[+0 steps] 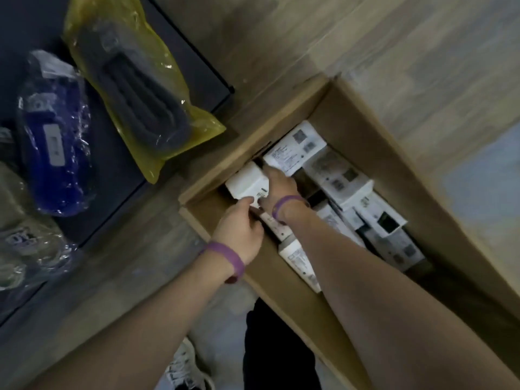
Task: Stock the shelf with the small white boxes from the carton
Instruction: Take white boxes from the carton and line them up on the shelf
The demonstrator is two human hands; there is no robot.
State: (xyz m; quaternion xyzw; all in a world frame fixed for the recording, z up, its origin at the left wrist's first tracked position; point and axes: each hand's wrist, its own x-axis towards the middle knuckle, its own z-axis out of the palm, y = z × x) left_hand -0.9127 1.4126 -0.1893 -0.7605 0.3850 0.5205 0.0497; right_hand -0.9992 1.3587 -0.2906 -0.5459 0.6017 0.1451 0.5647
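An open brown carton (374, 153) stands on the floor, holding several small white boxes (340, 175) with printed labels. One small white box (246, 182) sits at the carton's left end. My left hand (239, 230) grips its near edge. My right hand (280, 184) closes over its far right side. Both wrists wear purple bands. The image is blurred.
A dark low shelf (118, 175) lies to the left, carrying a yellow bag with dark goods (140, 88), a blue wrapped package (56, 142) and a pale wrapped package (19, 235). Wood-look floor (422, 52) surrounds the carton. My shoe (183, 367) shows at the bottom.
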